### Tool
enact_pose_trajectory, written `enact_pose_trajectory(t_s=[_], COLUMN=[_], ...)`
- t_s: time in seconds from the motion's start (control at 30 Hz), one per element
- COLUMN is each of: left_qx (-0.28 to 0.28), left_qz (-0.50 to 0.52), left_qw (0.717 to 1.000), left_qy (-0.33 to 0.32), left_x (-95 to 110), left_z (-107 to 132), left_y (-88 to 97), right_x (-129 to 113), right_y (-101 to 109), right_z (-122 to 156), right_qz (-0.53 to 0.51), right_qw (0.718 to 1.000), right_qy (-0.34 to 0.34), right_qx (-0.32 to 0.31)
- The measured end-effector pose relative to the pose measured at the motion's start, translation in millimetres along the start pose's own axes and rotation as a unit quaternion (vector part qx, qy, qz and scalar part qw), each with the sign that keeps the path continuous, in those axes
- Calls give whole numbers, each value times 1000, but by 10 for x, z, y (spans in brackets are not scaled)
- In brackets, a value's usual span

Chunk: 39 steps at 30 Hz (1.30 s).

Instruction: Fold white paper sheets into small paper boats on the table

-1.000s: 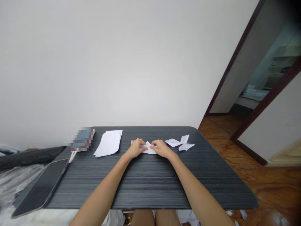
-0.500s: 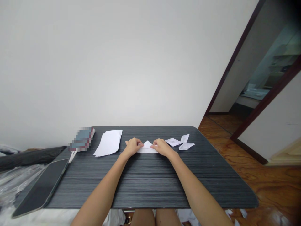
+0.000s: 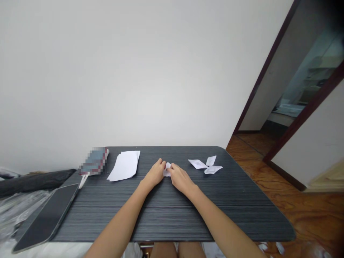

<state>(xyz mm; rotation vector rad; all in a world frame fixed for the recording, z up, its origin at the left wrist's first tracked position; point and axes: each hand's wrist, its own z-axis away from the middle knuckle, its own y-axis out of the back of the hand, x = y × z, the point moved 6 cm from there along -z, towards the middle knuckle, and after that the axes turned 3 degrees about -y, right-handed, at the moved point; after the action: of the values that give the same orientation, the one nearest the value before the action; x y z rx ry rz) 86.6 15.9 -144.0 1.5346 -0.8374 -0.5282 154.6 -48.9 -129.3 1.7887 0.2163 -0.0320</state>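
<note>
A dark striped table is spreading across the lower scene, its far edge running along a pale wall. Its near edge is passing over the person's knees, and its right edge is slanting beside a wood-patterned floor. Bare tabletop is stretching from the hands to the near edge, between the two forearms, and from the right forearm out to the right edge. On the left side, several things are taking up the room.

Near the far middle of the table, a small white folded paper is lying between the hands, its pointed tip facing the far edge. The left hand is pinching its left side with curled fingers held together; the thumb is partly hidden. The right hand is gripping the right side, thumb and forefinger drawn close on it.

To the right of the hands, three folded pieces are lying in a cluster, tips pointing inward; whether they are touching is hard to tell. To the left, one stack of white sheets is resting, its count unclear. Farther left, one blurred-out item is lying near one white strap, and one dark flat device is lying along the near left.
</note>
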Motion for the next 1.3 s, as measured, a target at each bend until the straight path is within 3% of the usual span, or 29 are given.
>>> enact_pose_trajectory(t_s=[0.13, 0.27, 0.4, 0.6, 0.83, 1.0, 1.1, 1.3], left_qx=[7, 0, -56, -98, -35, -48, -20, 38], left_qz=[-54, -80, -24, 47, 95, 227, 291, 322], left_qw=[998, 992, 988, 986, 991, 970, 955, 945], left_qy=[33, 103, 145, 126, 88, 73, 51, 44], left_x=[-22, -139, -283, -364, -219, -206, -187, -176], left_z=[49, 92, 124, 150, 57, 4, -18, -46], left_y=[11, 21, 15, 81, 204, 174, 146, 107], right_x=[-151, -13, 189, 213, 285, 373, 392, 497], right_y=[-24, 2, 22, 93, -18, -122, -127, -109], right_z=[62, 156, 256, 149, -72, -50, -45, -76], right_qz=[34, 58, 70, 50, -47, -131, -151, -242], right_qw=[999, 997, 994, 995, 990, 984, 981, 962], right_qy=[2, -47, -76, -80, -125, -114, -116, -126], right_qx=[-9, -9, -20, -12, 51, 43, 35, -4])
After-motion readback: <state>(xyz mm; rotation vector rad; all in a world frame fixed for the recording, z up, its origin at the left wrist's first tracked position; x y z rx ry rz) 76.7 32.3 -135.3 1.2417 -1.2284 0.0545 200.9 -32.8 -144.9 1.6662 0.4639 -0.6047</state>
